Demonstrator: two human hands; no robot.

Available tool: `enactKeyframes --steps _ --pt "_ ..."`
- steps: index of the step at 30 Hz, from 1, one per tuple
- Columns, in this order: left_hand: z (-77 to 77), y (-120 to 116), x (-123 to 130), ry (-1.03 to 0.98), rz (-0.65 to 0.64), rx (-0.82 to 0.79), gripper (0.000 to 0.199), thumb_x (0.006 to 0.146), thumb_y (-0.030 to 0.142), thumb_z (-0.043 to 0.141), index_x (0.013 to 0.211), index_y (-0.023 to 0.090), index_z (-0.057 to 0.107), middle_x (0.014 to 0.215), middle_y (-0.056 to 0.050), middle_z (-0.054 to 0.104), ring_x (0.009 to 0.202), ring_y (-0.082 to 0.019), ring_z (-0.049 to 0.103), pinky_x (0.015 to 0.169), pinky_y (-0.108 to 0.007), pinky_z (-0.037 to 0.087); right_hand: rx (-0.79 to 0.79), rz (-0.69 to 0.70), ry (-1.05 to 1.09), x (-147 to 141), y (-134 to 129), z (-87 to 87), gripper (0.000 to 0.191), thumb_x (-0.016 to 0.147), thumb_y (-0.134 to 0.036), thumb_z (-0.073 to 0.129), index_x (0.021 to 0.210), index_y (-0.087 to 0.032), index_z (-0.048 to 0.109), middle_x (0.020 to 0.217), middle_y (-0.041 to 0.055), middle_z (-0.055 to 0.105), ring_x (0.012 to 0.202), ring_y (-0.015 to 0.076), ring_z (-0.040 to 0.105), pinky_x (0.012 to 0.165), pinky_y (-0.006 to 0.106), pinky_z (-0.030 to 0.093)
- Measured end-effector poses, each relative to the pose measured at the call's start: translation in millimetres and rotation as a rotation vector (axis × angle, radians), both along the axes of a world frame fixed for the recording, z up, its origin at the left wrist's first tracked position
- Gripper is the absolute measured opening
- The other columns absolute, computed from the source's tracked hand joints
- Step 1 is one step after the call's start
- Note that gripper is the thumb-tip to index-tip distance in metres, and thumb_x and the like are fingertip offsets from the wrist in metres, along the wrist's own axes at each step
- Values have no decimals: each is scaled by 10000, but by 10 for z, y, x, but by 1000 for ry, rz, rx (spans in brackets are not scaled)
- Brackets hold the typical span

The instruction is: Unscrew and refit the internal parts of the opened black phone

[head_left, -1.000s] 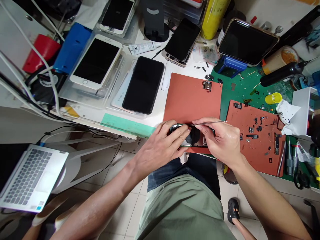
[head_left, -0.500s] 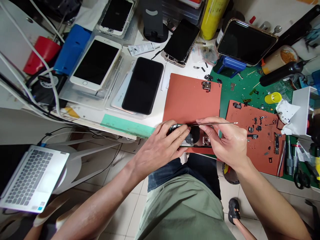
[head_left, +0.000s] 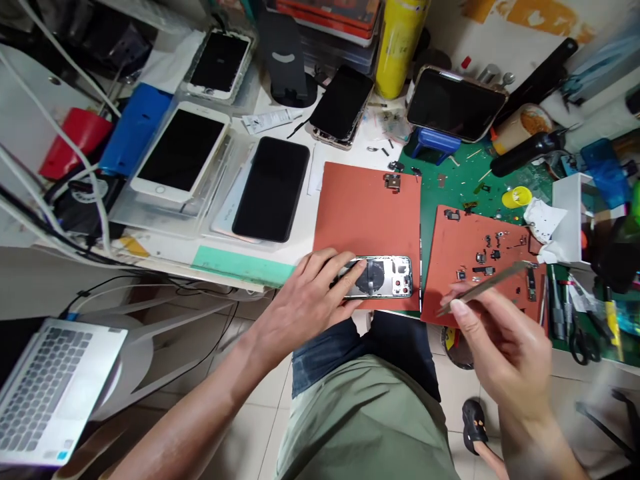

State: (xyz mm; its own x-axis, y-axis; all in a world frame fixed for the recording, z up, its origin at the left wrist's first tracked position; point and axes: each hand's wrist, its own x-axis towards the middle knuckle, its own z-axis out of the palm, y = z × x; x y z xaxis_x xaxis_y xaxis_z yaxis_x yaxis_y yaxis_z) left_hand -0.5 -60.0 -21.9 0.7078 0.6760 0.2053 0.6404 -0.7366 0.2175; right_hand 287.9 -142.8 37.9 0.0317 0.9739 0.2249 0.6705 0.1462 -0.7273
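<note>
My left hand [head_left: 325, 283] grips the left end of an opened phone [head_left: 387, 279], its fingers over the top and its thumb along the near edge. The phone's inside faces up, with a round black patch and cut-outs at the right end; its left part is hidden under my fingers. My right hand [head_left: 500, 340] is off to the right, pinching slim metal tweezers [head_left: 493, 283], slightly blurred, above the right-hand brown mat [head_left: 445, 247]. Several small phone parts lie on that mat, among them a small square module [head_left: 461, 275]. I cannot make out anything between the tweezer tips.
A second brown mat [head_left: 365, 220] lies under the phone, a thin tool [head_left: 421, 267] along its right edge. Phones, including a black one [head_left: 273, 190], lie to the left. A propped phone [head_left: 457, 103], a yellow can [head_left: 400, 50] and a white box [head_left: 573, 213] stand behind and right.
My right hand has moved from the phone to the right with the tweezers. The square module seen in the phone's right end is gone from there; cut-outs show instead. My left hand still holds the phone.
</note>
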Motion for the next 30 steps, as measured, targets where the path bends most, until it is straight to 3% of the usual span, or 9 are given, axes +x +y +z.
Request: enactKeyframes --steps 3,6,12,21,25,30 --pt "-23 20 -25 -31 -19 2 534 1085 391 676 1543 134 577 1441 -233 670 1299 -394 642 1054 -570 593 -133 -89 -110 -1 -91 -58 177 1078 -274 660 1227 -243 750 905 29 728 648 161 669 492 275 506" --pt "-66 46 -48 -77 -35 11 589 1068 364 704 1590 152 535 1434 -241 668 1292 -402 646 1066 -595 586 -124 -168 -319 -23 -16 -178 216 1103 -313 579 1098 -203 764 828 19 675 608 161 622 554 297 503" --pt "-137 94 -72 -108 -74 61 567 1082 342 667 1596 164 507 1400 -245 653 1250 -414 643 1018 -600 598 -236 -271 -554 -171 465 -358 256 1063 -199 535 1026 -157 784 861 90 734 678 216 697 600 313 478" --pt "-237 211 -105 -144 -108 103 752 1103 367 599 1773 311 263 1360 -208 668 1168 -418 669 981 -601 601 -326 -344 -576 -339 1125 -300 240 1096 -225 564 1038 -96 759 980 174 781 772 280 780 642 338 538" --pt "-346 288 -161 -164 -143 74 761 1105 411 538 1789 375 208 1351 -199 679 1146 -428 691 964 -610 605 -280 -371 -553 -284 908 -211 253 1123 -237 533 1012 -158 746 962 112 781 809 238 779 683 304 538" --pt "-439 315 -198 -244 -148 1 806 1029 301 534 1755 510 254 1390 -87 745 1141 -467 707 934 -695 606 -191 -524 -503 175 90 -171 322 1144 -289 476 988 -205 745 918 73 787 834 203 769 767 289 551"
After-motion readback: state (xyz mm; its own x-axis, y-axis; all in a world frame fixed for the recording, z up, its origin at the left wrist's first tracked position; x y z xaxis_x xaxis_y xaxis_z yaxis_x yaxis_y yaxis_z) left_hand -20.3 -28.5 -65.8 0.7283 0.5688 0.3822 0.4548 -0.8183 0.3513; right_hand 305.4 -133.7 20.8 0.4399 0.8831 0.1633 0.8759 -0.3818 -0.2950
